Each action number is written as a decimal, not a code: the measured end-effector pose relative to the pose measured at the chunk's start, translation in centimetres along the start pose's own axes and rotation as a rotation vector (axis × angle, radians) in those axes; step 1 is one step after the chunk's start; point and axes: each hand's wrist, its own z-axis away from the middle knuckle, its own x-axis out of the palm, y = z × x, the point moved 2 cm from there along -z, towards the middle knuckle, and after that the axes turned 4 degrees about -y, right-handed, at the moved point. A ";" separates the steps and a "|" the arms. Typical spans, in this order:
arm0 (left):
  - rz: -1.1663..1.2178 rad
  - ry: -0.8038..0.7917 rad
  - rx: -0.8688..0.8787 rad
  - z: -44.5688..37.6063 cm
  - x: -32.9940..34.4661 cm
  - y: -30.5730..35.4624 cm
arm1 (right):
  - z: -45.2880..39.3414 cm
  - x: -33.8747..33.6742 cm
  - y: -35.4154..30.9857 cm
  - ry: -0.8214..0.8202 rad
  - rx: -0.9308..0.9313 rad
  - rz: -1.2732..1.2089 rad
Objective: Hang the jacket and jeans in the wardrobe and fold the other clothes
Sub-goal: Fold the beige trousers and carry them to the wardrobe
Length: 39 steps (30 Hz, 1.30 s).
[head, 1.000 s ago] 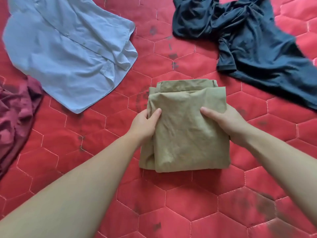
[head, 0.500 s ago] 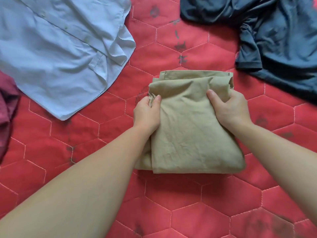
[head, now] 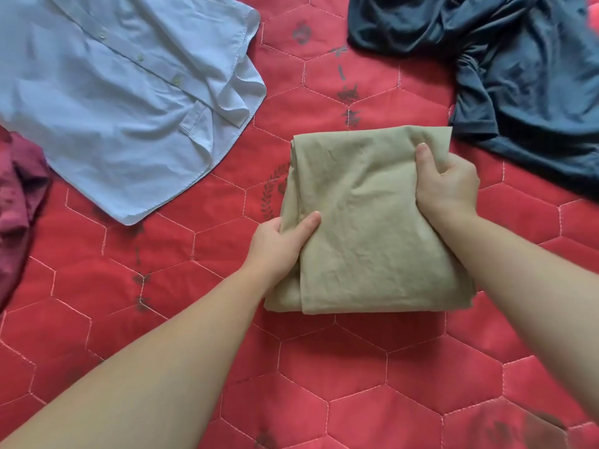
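Observation:
A folded khaki garment (head: 366, 228) lies as a thick rectangle on the red quilted bedspread (head: 324, 367), right of centre. My left hand (head: 278, 241) grips its left edge low down, thumb on top. My right hand (head: 447, 186) clasps its right edge nearer the far corner, thumb pressed on the cloth. A light blue button shirt (head: 113, 92) is spread out at the upper left. A dark navy T-shirt (head: 518, 69) lies crumpled at the upper right. A maroon garment (head: 16, 196) is bunched at the left edge.
The bedspread has hexagon stitching and dark printed marks. Bare quilt stretches between the garments and across the whole near part of the view under my forearms.
Both hands have shifted the khaki bundle to the right, closer to the navy T-shirt. My left hand slid down its left edge; the bundle looks more compact at its far end.

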 end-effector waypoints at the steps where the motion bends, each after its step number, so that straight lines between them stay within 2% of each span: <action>1: -0.044 0.017 0.004 -0.3 0.1 0.1 | -0.6 0.3 0.5 -0.009 0.047 0.055; 4: -0.156 0.062 0.012 -0.7 0.3 0.6 | -1.7 0.2 0.5 -0.055 0.109 0.164; 7: -0.207 0.082 0.011 -0.7 0.6 0.6 | -0.9 -1.3 -1.1 -0.046 0.056 0.318; 8: -0.209 0.083 0.013 -0.7 0.6 0.5 | 0.2 -1.9 -2.0 -0.008 -0.037 0.376; 10: -0.196 0.087 0.017 -0.8 0.6 0.5 | 3.8 -1.9 -3.7 0.000 -0.427 0.435; 12: -0.200 0.075 0.012 -0.8 0.7 0.6 | 7.8 -1.0 -2.2 -0.219 -0.754 0.583; 13: -0.208 0.069 0.010 -1.0 0.8 0.6 | 9.0 -0.5 -0.5 -0.356 -0.786 0.722; 15: -0.229 0.069 -0.009 -1.2 0.7 0.6 | 9.8 -0.1 3.1 -0.553 -0.688 0.948; 19: -0.340 0.161 0.024 -0.5 1.3 1.4 | 9.1 -0.2 3.8 -0.629 -0.640 1.035; 20: -0.453 0.240 0.075 0.3 1.6 1.6 | 9.1 -0.3 3.5 -0.621 -0.656 1.036; 21: -0.607 0.349 0.201 1.3 1.8 1.7 | 9.3 -0.6 3.2 -0.615 -0.660 1.026; 23: -0.910 0.445 0.609 3.6 2.5 1.9 | 10.1 -1.7 3.1 -0.584 -0.716 0.986; 24: -0.996 0.375 0.798 4.5 2.9 1.3 | 10.7 -2.4 3.5 -0.564 -0.763 0.973; 25: -1.074 0.255 0.898 5.2 3.3 0.3 | 11.4 -3.2 4.1 -0.564 -0.791 0.973; 26: -1.159 0.099 0.893 5.7 3.5 -0.6 | 12.1 -3.9 4.8 -0.577 -0.803 0.987; 27: -1.277 -0.067 0.816 6.1 3.7 -1.5 | 12.5 -4.5 5.6 -0.591 -0.815 1.011; 28: -1.395 -0.186 0.717 6.3 3.8 -2.0 | 12.5 -4.9 6.3 -0.600 -0.818 1.042; 29: -1.484 -0.232 0.637 6.2 3.9 -2.4 | 12.2 -4.9 6.5 -0.603 -0.791 1.068; 31: -1.545 -0.189 0.539 5.8 4.2 -1.9 | 11.4 -4.0 6.0 -0.568 -0.698 1.062; 35: -1.497 -0.136 0.455 5.6 4.9 -1.1 | 10.5 -2.6 4.2 -0.553 -0.620 1.111; 39: -1.446 -0.260 0.403 5.5 4.8 1.0 | 9.2 -3.4 -0.4 -0.721 -0.597 1.211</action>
